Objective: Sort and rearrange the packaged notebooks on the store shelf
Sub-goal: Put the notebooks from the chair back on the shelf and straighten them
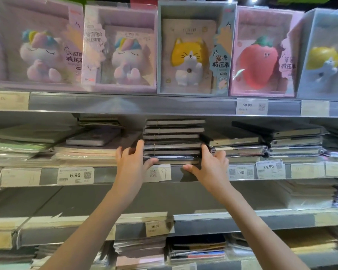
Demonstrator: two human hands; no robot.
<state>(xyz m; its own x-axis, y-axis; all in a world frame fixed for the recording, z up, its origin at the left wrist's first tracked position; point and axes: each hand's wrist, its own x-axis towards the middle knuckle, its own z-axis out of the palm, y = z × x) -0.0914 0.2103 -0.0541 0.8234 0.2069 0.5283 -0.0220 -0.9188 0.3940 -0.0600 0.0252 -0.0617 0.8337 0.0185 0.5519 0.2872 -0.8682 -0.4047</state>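
Stack of dark wrapped notebooks (173, 141) on shelf (109, 173), left hand (133, 162) and right hand (213, 166) grip clasping its sides, thumbs under bottom edge.

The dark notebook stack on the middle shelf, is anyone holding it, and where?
Yes. Both hands hold the dark notebook stack near its bottom: left hand on its left side, right hand on its right, thumbs at the front lower edge.
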